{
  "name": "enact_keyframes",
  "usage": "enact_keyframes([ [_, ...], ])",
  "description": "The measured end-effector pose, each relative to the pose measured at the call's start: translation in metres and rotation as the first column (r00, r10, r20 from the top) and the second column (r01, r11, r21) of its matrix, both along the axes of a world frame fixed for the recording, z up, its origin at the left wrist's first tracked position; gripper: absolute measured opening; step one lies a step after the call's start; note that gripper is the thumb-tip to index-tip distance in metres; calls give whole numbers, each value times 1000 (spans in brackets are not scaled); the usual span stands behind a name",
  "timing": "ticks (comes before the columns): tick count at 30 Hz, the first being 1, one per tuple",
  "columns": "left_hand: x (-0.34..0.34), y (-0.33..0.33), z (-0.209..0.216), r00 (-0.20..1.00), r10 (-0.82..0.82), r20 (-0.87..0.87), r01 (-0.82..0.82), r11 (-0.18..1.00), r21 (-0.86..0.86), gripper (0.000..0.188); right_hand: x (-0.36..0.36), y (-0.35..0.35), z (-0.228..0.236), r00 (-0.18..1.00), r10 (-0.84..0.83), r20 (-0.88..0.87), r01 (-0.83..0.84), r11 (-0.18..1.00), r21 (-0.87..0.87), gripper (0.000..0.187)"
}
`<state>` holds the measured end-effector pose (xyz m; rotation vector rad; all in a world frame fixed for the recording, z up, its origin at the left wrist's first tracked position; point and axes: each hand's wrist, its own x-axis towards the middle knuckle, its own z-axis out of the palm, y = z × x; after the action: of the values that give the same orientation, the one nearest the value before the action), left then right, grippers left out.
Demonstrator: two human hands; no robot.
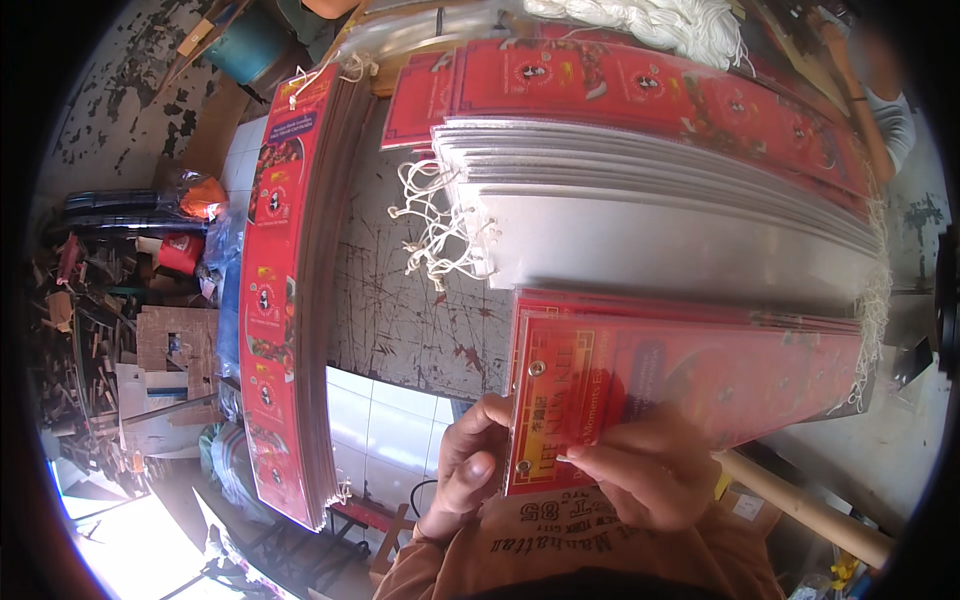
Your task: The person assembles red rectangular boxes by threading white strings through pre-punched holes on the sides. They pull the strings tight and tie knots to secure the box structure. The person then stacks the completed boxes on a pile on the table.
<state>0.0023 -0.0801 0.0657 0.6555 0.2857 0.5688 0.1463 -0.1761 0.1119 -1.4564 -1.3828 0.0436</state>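
A red laminated printed sheet (640, 385) lies in front of me on a small stack of similar sheets, with metal eyelets near its left edge. My left hand (472, 460) holds that edge, fingers curled around it and thumb toward me. Over the sheet's lower part, my right hand (650, 470) is closed in a pinch, slightly blurred. A short white tip, seemingly a string end (566, 458), pokes out from its fingertips near the lower eyelet. Beyond lies a fanned pile of sheets, white backs up (640, 235), with knotted white string loops (435, 230) at their left ends.
A tall stack of red printed sheets (275, 290) stands left on the scratched table (420, 330). More red sheets (660, 90) and a white string bundle (660, 25) lie at the back. Another person's arm (865, 110) shows far right. Wood scraps (95, 350) cover the left floor.
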Motion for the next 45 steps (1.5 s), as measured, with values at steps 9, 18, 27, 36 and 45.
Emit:
enact_keyframes([
  [9,2,-4,-3,992,118,-52,-99,954,284,15,-6,12,0,999,-36,-1,36,997,74,21],
  [18,3,-3,-12,993,118,9,-117,965,235,13,-5,13,-3,996,-20,88,20,1000,1,28],
  [27,0,1,-15,996,90,9,-90,972,219,25,-6,15,-5,983,-20,182,27,999,-38,28],
  [36,-4,4,-14,997,64,50,-74,971,227,26,-9,18,-5,976,-21,219,31,999,-44,28],
  [45,-4,5,-15,995,68,73,-84,965,247,24,-10,19,-3,932,28,360,12,994,-108,26],
])
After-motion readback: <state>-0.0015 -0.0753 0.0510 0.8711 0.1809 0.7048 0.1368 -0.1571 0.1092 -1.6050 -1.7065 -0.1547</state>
